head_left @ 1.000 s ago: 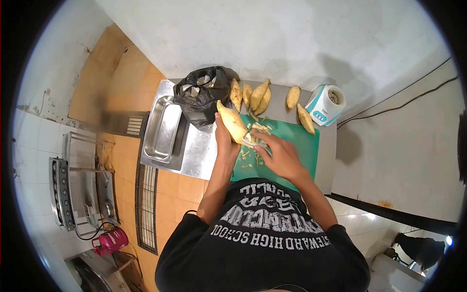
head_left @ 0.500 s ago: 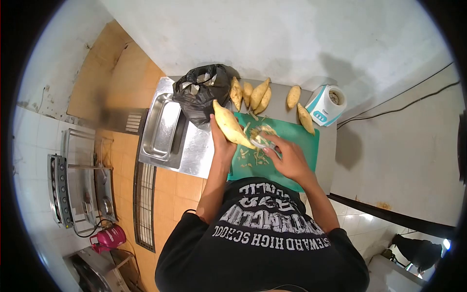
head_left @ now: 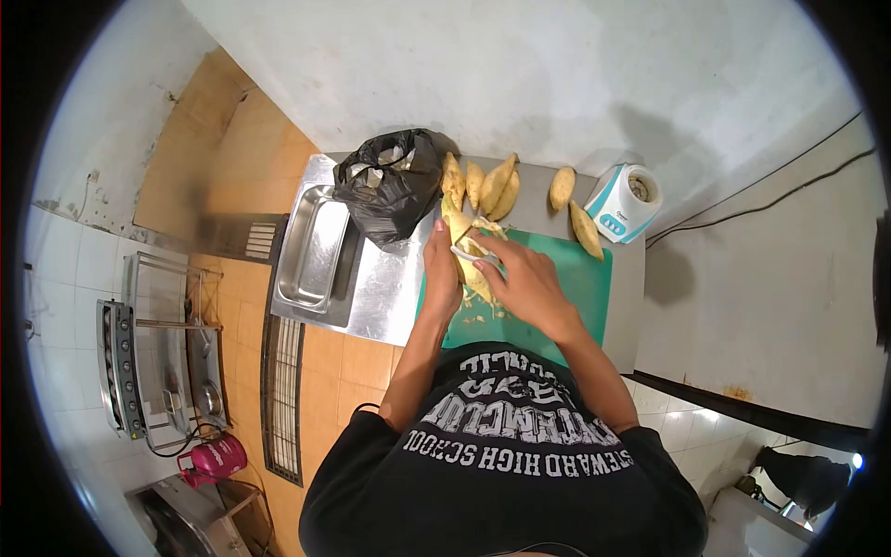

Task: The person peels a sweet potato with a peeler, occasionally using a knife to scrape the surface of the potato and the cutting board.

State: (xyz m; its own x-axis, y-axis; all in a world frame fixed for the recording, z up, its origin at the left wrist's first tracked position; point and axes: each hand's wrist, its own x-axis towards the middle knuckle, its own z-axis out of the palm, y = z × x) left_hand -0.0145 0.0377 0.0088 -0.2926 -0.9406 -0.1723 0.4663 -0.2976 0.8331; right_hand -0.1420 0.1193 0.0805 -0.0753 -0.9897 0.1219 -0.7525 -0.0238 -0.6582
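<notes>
My left hand (head_left: 444,271) is wrapped round a yellow fruit (head_left: 457,218), which looks like a plantain and stands roughly upright over the green cutting board (head_left: 566,278). In my right hand (head_left: 522,278) is a white peeler (head_left: 471,253), held against the fruit's side. Thin peel shavings (head_left: 479,308) lie on the board below my hands. My fingers and the peeler partly hide the middle of the fruit.
A black plastic bag (head_left: 388,190) stands beside the metal sink (head_left: 311,251). Several yellow fruits (head_left: 499,184) lie along the wall behind the board. A white and teal appliance (head_left: 625,204) stands at the counter's right.
The fruit has turned from slanting to nearly upright. My right hand has moved left and up, bringing the peeler from over the shavings onto the fruit.
</notes>
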